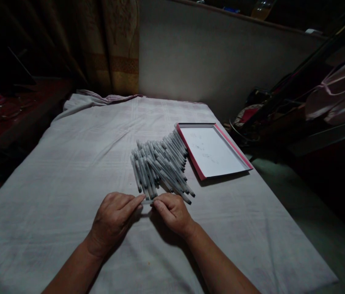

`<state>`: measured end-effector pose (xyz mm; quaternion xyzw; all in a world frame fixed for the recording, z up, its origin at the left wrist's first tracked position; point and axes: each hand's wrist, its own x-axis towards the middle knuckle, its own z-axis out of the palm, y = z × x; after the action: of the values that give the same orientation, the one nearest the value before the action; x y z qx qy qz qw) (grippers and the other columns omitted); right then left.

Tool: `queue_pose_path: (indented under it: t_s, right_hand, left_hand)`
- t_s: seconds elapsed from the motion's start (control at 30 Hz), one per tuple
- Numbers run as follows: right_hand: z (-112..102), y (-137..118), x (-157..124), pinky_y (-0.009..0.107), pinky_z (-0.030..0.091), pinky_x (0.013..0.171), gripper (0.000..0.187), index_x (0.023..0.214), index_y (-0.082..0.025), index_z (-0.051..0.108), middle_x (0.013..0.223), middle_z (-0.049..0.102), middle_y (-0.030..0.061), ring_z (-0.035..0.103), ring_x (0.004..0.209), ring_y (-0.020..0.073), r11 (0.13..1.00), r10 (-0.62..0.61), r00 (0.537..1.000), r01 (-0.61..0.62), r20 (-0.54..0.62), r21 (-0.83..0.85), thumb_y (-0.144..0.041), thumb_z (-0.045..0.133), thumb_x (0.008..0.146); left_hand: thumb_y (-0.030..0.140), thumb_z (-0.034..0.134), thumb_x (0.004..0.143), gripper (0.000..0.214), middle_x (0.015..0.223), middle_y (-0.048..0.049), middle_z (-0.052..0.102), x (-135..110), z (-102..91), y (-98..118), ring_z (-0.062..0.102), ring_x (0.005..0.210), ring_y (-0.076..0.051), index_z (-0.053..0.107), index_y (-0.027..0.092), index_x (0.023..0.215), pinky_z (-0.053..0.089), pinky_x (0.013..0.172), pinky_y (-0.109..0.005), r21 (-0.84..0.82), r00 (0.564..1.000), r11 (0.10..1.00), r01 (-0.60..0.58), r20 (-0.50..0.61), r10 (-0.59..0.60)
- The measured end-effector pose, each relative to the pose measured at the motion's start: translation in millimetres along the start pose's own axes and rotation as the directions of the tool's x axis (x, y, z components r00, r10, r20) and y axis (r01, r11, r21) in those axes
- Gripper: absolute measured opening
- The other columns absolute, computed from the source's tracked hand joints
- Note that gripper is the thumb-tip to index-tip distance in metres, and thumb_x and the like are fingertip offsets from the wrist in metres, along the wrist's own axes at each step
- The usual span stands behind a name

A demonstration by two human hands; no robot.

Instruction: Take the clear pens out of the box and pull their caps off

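Between my two hands lies a single pen (147, 202), held sideways just in front of a heap of pens. My left hand (116, 216) pinches its left end between thumb and fingers. At the other end, my right hand (172, 210) is closed around it, so much of the pen is hidden. The heaped pens (160, 161) have clear barrels and dark tips and lie at mixed angles on the cloth. Right of them, a shallow box lid (189, 155) with red sides and a white inside touches or nearly touches the heap.
A pale checked cloth (77, 171) covers the table, whose right edge drops to the floor. A dark red side table (44, 102) stands at the left. Behind are a curtain (120, 49) and a grey panel (209, 57). A pink bag or cloth (337, 94) hangs at right.
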<state>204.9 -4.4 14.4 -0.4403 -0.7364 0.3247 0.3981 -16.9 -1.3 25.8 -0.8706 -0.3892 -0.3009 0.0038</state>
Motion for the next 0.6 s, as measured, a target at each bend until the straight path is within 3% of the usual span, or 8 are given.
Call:
queue_pose_path:
  t_s: [0.1,0.2,0.37,0.5,0.6]
  right_hand:
    - [-3.8,1.5,-0.5,0.028,0.052,0.069,0.033,0.089,-0.02,0.075,0.076,0.073,0.0057,0.067,0.07,0.0176,0.998,-0.024,0.999,0.026,0.026,-0.064,-0.032,0.047,0.101]
    - [-5.4,2.9,-1.3,0.031,0.056,0.078,0.027,0.108,-0.021,0.075,0.091,0.078,0.0081,0.071,0.082,0.019,0.997,-0.055,0.998,0.056,0.022,-0.053,-0.026,0.05,0.1]
    - [-0.9,4.1,-2.9,0.033,0.057,0.084,0.028,0.12,-0.022,0.07,0.1,0.079,0.0085,0.073,0.09,0.0196,0.999,-0.035,0.999,0.035,-0.001,-0.007,-0.025,0.055,0.097]
    - [2.5,2.2,-3.0,0.028,0.055,0.072,0.019,0.099,-0.019,0.072,0.08,0.076,0.0041,0.071,0.074,0.0173,0.993,0.107,0.994,-0.106,-0.012,0.06,-0.029,0.056,0.096]
    - [2.3,0.3,-1.9,0.026,0.053,0.068,0.025,0.081,-0.019,0.07,0.072,0.072,0.0027,0.068,0.068,0.0159,0.992,0.111,0.993,-0.108,-0.048,0.062,-0.028,0.053,0.097]
  left_hand:
    - [0.033,0.05,0.101,0.028,0.086,-0.0011,0.076,-0.2,-0.8,-1.7,0.066,0.076,-0.015,0.067,0.025,0.122,0.046,0.082,-0.033,-0.005,0.998,1.0,0.004,0.056,-0.004]
    - [0.035,0.047,0.102,0.027,0.078,-0.0009,0.073,0.8,-1.4,-2.1,0.065,0.072,-0.016,0.068,0.021,0.11,0.045,0.084,-0.034,0.007,0.998,1.0,0.031,0.054,-0.031]
    - [0.037,0.045,0.103,0.029,0.07,0.0007,0.068,1.0,-2.4,-2.2,0.062,0.069,-0.017,0.067,0.022,0.093,0.044,0.083,-0.035,0.007,0.998,0.999,0.05,0.049,-0.05]
    - [0.038,0.046,0.102,0.028,0.072,0.0003,0.069,0.2,-1.8,-2.0,0.063,0.071,-0.017,0.067,0.022,0.093,0.043,0.084,-0.036,0.002,0.996,0.997,0.072,0.042,-0.072]
    - [0.037,0.046,0.102,0.027,0.073,-0.0001,0.069,0.8,-1.2,-1.4,0.063,0.071,-0.017,0.066,0.022,0.092,0.043,0.082,-0.035,0.004,0.997,0.998,0.063,0.044,-0.063]
